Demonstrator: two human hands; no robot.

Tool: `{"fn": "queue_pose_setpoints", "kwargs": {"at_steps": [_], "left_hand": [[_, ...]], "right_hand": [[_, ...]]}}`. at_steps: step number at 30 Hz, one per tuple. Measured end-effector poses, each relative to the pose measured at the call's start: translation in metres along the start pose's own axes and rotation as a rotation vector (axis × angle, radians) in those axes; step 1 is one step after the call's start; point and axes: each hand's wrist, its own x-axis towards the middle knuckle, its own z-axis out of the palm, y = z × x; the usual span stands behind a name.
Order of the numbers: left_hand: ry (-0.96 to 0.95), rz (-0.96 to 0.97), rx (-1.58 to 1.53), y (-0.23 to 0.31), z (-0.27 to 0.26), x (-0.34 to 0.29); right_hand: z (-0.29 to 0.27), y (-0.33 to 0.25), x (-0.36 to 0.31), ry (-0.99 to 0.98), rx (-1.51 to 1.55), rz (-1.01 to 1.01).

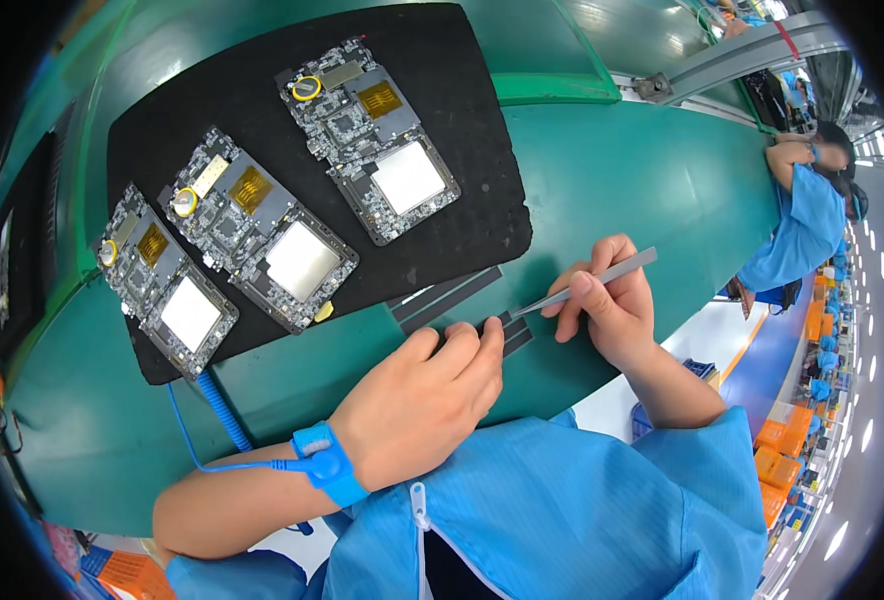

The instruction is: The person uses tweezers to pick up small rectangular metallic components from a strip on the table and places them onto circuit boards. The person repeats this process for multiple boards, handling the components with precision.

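My left hand, fingers bent and close together, holds a sheet of dark adhesive-like strips down against the green table. Its fingertips partly cover the strips. Between the thumb and fingers of my right hand is a pair of grey metal tweezers. The tips of the tweezers point left and down to the dark strips, beside my left fingertips. Whether they pinch a strip is too small to tell. A blue wrist strap with a cord circles my left wrist.
Beyond my hands, a black mat bears three circuit boards: left, middle and right. Each has a yellow-rimmed coin cell and a silver shield. A coiled blue cord lies near the mat. Another person in blue sits at far right.
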Motion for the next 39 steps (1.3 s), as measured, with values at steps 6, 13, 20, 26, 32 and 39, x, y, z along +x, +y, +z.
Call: {"fn": "queue_pose_setpoints", "kwargs": {"at_steps": [6,13,20,26,32,39], "left_hand": [[0.010,-0.006,-0.007,0.000,0.002,0.005],[0.023,-0.010,0.002,0.001,0.002,0.001],[0.017,-0.016,0.002,0.002,-0.003,-0.002],[0.051,-0.031,-0.010,0.002,0.001,-0.005],[0.108,-0.114,0.043,0.005,-0.012,-0.032],[0.067,-0.960,0.402,-0.002,-0.033,-0.094]], "right_hand": [[-0.004,0.004,0.000,-0.023,-0.040,-0.033],[-0.003,0.001,0.002,-0.004,0.018,0.009],[-0.001,0.003,0.000,-0.050,-0.036,-0.041],[0.002,-0.001,0.000,-0.021,0.024,-0.063],[0.030,-0.027,0.036,-0.012,0.237,-0.175],[0.155,-0.044,0.099,-0.285,0.262,0.022]]}}
